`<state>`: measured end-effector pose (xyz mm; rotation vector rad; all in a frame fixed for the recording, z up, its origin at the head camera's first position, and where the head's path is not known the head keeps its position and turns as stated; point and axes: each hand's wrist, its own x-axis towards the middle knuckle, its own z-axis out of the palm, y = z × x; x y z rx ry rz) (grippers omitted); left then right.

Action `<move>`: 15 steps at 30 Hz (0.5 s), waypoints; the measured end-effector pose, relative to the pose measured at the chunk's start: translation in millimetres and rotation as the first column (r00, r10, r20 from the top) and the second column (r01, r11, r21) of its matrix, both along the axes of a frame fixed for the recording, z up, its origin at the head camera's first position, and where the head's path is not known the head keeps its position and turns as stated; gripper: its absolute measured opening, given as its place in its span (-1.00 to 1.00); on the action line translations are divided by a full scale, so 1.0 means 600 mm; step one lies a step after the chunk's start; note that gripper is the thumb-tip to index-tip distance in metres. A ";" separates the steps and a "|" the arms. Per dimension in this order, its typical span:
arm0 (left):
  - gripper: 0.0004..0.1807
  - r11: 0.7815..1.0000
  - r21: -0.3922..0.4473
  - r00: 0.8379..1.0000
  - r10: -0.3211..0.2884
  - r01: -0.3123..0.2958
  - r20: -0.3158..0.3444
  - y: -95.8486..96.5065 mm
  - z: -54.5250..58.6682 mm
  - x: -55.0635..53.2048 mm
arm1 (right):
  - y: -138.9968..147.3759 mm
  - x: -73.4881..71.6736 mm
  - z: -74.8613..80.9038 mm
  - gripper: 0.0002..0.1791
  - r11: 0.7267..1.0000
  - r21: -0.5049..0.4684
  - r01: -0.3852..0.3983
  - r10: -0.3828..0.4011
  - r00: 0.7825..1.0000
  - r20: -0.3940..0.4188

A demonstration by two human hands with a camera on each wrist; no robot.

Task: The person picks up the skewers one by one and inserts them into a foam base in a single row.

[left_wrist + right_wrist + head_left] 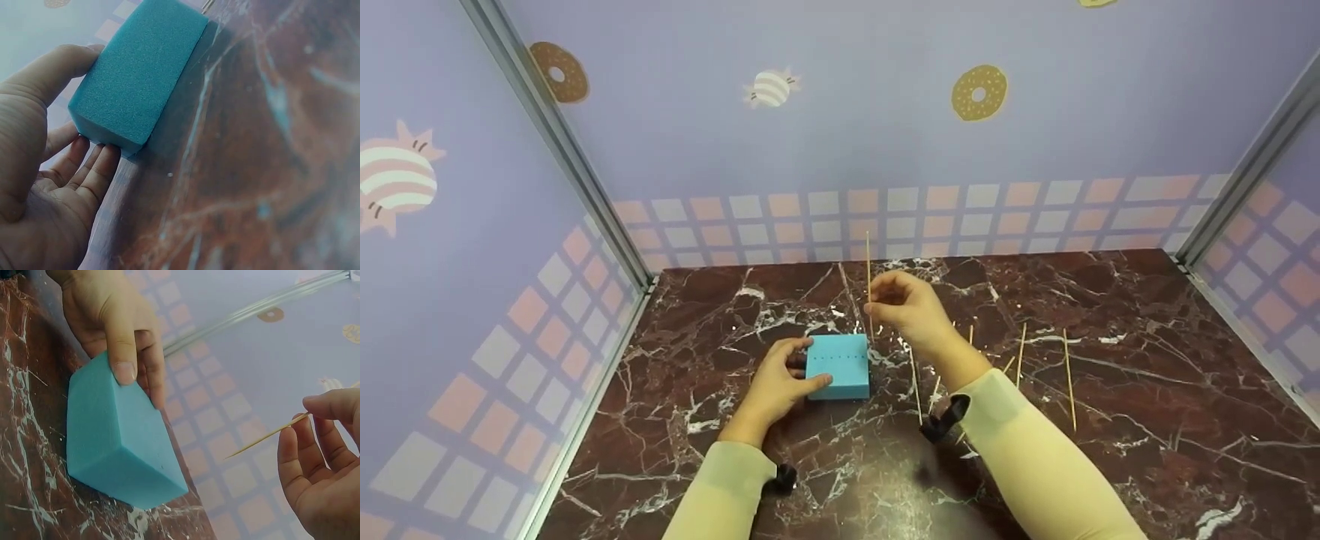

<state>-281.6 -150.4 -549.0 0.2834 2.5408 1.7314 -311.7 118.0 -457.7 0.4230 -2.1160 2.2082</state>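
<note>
A light blue foam block (838, 373) with a row of small dark holes across its top sits on the table. My left hand (775, 384) grips it at its left end, thumb near the front edge and fingers around the side, as the left wrist view shows the hand (62, 174) against the block's end. Pinched between the thumb and fingers of my right hand (913, 311), a thin wooden skewer (868, 262) stands nearly upright just beyond the block's right back corner. In the right wrist view its pointed tip hangs free, apart from the block (121, 439).
Several more skewers, one of them at the far right (1069, 379), lie on the dark red marbled table (1155, 360) to the right, partly behind my right forearm. Patterned purple panels (877, 127) enclose the back and sides.
</note>
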 end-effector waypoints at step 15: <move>-0.18 1.000 0.018 1.000 -0.003 0.003 0.007 0.000 0.002 -0.001 | -0.048 -0.012 -0.012 -0.74 0.997 0.016 -0.073 0.073 0.997 -0.022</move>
